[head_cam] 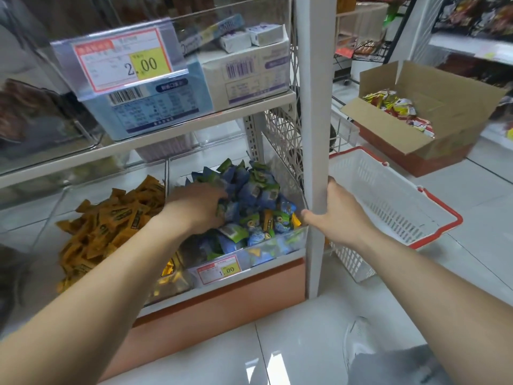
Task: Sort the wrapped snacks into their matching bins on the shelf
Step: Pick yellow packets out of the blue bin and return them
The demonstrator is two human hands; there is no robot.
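- Shop aisle with glossy pale floor tiles [458, 273]; white metal shelving unit with a peach-coloured base panel [222, 301] fills the left and centre.
- Upper shelf, left to right: clear plastic price-tag holder with a red-bordered label reading 2.00 [122, 61]; pale blue carton with barcode [155, 109]; white carton with purple print [249, 76], two small white packets resting on top of it.
- Lower shelf, left: clear acrylic bin [41, 232] holding a heap of orange-yellow wrapped snacks [111, 220].
- Lower shelf, right: second clear acrylic bin [286, 240], just beside the first, filled with blue-and-green wrapped snacks [258, 190]; a few stray orange-yellow wrappers [268, 218] lie among them near the front; small price label reading 1.00 [219, 269] on the bin's front.
- Left hand [197, 207]: reaching into the blue-and-green pile, palm down, fingers buried among the wrappers; whether it pinches a packet I cannot tell.
- White upright shelf post [311, 107]: at the right edge of the unit.
- Right hand [330, 209]: wrapped around the post, thumb on the bin side, fingers curled behind it.
- White plastic shopping basket with red rim and handles [388, 207]: on the floor, right of the post.
- Open brown cardboard box [444, 107]: beyond the basket, containing red-and-yellow packets [397, 107].
- Bottom right: grey trouser leg [394, 365] and a white shoe [358, 337].
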